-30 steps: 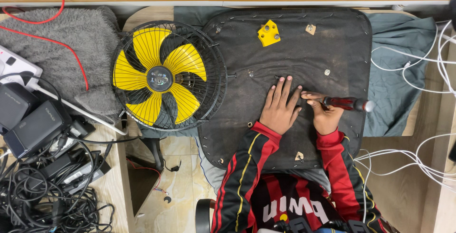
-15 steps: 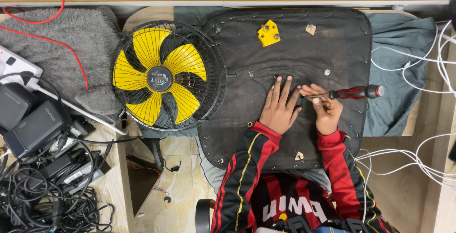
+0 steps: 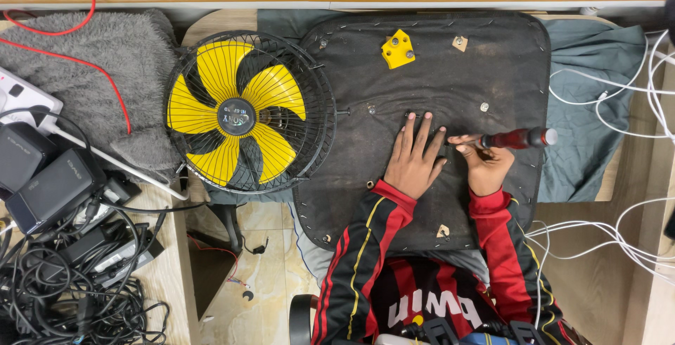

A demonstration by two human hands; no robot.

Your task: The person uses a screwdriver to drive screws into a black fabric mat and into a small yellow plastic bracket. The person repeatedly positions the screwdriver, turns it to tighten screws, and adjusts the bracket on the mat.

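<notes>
A black fabric-covered panel (image 3: 485, 56) lies flat before me, edged with staples. My left hand (image 3: 413, 160) presses flat on its middle, fingers spread. Just to the right, my right hand (image 3: 481, 162) grips a red-and-black screwdriver (image 3: 517, 138) lying nearly level, its tip pointing left toward my left fingertips. A yellow plastic bracket (image 3: 398, 49) with two screws sits near the panel's far edge. A silver screw (image 3: 484, 106) shows above the screwdriver.
A black-caged fan with yellow blades (image 3: 246, 111) lies left of the panel. A grey fluffy mat (image 3: 91, 71), power adapters (image 3: 53, 189) and tangled black cables (image 3: 63, 296) fill the left side. White cables (image 3: 619, 99) trail on the right over green cloth (image 3: 583, 148).
The screwdriver handle rose and swung further right, then came back a little and levelled. My right fingers shifted along its shaft. My left hand stayed flat in place.
</notes>
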